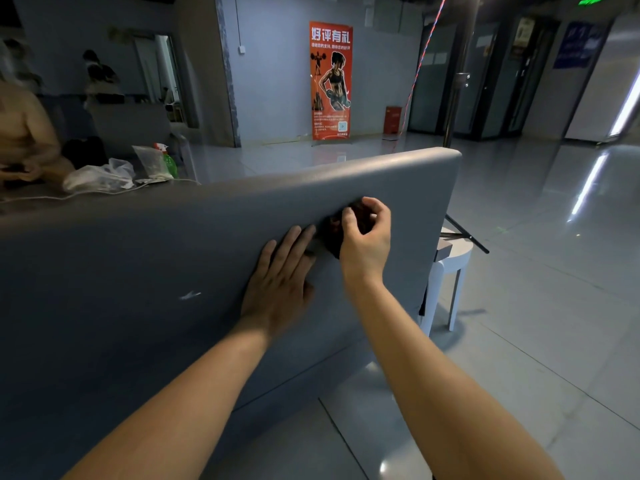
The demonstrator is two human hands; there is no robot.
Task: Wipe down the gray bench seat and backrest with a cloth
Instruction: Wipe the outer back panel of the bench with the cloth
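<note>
Right hand is on the cloth, fingers and thumb curled round it, holding it against the gray backrest. The cloth is dark and bunched into a lump, so it has no clear long axis; it sits high on the panel, toward its right end and a little below the top edge.

Left hand lies flat on the backrest just left of the cloth. Its fingers are straight and together and point up and to the right at the bundle. The fingertips are just beside the cloth; whether they touch it, I cannot tell. The two hands are close but not joined.

The backrest runs long from left to right, its rounded top edge climbing toward the far right corner.

At its right end stands a white stool on the glossy tiled floor. Far left, beyond the top edge, lie plastic bags and a green spray bottle, with a person seated beside them. On the far wall stands an orange poster.
</note>
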